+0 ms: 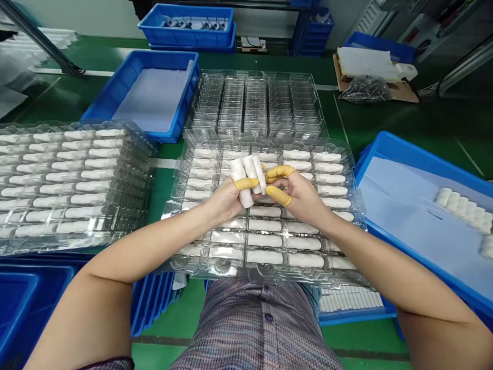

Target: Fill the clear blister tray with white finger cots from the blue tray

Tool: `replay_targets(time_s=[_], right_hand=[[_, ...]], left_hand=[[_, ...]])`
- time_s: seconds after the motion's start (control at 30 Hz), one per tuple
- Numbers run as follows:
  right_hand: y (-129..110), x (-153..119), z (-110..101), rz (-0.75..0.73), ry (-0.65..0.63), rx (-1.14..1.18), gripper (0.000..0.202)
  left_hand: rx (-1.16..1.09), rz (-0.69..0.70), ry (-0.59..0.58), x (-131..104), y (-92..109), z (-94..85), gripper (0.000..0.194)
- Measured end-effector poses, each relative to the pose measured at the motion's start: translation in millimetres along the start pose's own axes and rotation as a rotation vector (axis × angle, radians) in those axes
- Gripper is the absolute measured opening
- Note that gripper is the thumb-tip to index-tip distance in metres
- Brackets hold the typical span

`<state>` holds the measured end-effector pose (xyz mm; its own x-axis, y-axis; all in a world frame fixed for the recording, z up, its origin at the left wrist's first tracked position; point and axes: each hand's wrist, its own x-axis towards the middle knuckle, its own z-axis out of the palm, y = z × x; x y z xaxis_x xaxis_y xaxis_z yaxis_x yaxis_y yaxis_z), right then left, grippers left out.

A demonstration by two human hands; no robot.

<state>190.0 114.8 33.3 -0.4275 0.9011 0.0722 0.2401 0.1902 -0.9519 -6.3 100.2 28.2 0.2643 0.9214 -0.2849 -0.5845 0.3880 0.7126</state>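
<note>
My left hand (228,199) is closed around several white cylindrical rolls (248,177), held upright and slightly fanned out above the tray. A yellow finger cot covers its thumb, which presses across the front of the rolls. Close against their right side is my right hand (289,190), its thumb and index finger in yellow cots, curved and apart. Whether those fingertips touch the nearest roll I cannot tell. Beneath both hands lies a clear plastic tray (265,272), with similar white rolls lying in rows of its compartments. The hands and forearms hide some compartments.
Stacked clear trays of white rolls (69,190) stand left. Clear trays without rolls (256,103) are behind the middle one. A blue bin (188,97) lined with paper sits back left; another blue bin (381,146) at right holds several rolls on paper. More blue bins (185,33) are farther back.
</note>
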Motion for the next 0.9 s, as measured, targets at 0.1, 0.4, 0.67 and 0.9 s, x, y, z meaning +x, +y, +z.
replay_targets(time_s=[0.1,0.4,0.67,0.9], right_hand=[[1,3,3,0.1,-0.019,0.177,0.044],[2,6,3,0.099,0.0,0.295,0.058],[2,-5,5,-0.202,0.159,-0.363,0.034],[-4,-12,9,-0.342,0.063,-0.643,0.037]], left_hand=[[0.093,0.063,0.0,0,-2,-0.4,0.047],[0.216,0.171,0.084,-5,1,5.4,0.045],[0.212,0.179,0.111,-3,3,12.2,0.048],[0.196,0.211,0.148,0,5,11.5,0.047]])
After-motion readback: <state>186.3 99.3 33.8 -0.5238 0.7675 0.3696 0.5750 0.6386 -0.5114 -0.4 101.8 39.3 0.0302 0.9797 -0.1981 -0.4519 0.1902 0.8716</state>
